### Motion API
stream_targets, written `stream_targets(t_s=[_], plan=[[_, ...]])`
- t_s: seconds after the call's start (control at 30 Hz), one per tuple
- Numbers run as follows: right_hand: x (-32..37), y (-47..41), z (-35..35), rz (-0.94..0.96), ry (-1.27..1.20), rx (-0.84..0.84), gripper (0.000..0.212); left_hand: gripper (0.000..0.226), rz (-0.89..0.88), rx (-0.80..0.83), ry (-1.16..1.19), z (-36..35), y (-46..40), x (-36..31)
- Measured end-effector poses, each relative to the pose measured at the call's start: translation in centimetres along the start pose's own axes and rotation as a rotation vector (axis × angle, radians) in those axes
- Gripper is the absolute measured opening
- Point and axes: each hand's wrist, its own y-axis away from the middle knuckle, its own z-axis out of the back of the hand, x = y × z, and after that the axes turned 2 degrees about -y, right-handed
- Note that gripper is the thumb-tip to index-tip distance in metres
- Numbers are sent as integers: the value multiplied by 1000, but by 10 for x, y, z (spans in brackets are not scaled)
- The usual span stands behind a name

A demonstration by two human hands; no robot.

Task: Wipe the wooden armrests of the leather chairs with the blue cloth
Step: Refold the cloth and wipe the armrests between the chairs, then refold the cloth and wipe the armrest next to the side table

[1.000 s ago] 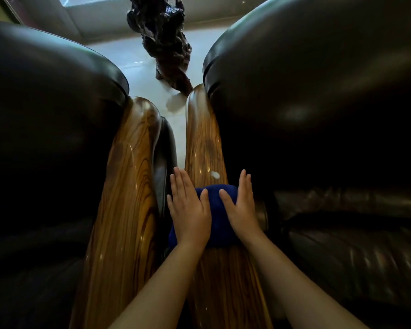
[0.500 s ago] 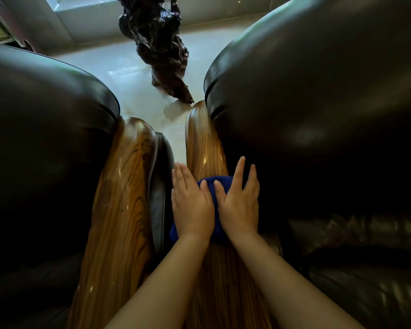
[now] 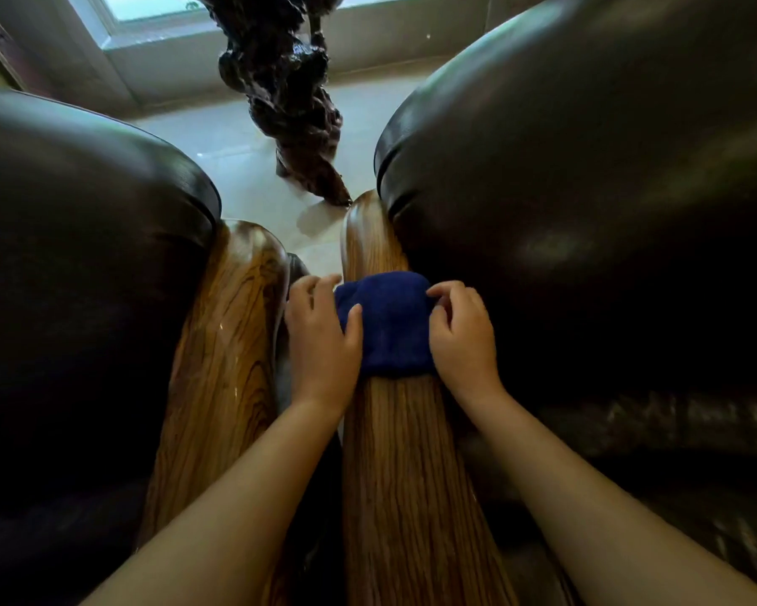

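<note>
2 dark leather chairs are seen side by side: the right chair [image 3: 586, 212] and the left chair [image 3: 75, 255]. Between them run 2 polished wooden armrests, the right armrest [image 3: 411, 474] and the left armrest [image 3: 223, 365], separated by a narrow gap. A dark carved wooden sculpture [image 3: 289, 94] is seen on the pale floor [image 3: 236, 146] beyond. The blue cloth [image 3: 385, 321] is draped across the right armrest, part-way along it. It is gripped at both ends: the left hand [image 3: 319, 338] is curled over its left edge, thumb on top; the right hand [image 3: 464, 338] has its fingers [image 3: 444, 293] bent, pinching the right edge.
</note>
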Motion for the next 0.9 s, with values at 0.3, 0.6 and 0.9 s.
stream_targets(t_s=[0.3,0.6,0.9], plan=[[-12,8,22,-357,-208,242,37,31,27,156,-63,15,1,-11],[5,15,41,-264,69,256,13,15,17,288,-87,36,6,-25],[93,-14,141,-197,186,190,19,10,147,332,129,112,-10,-93]])
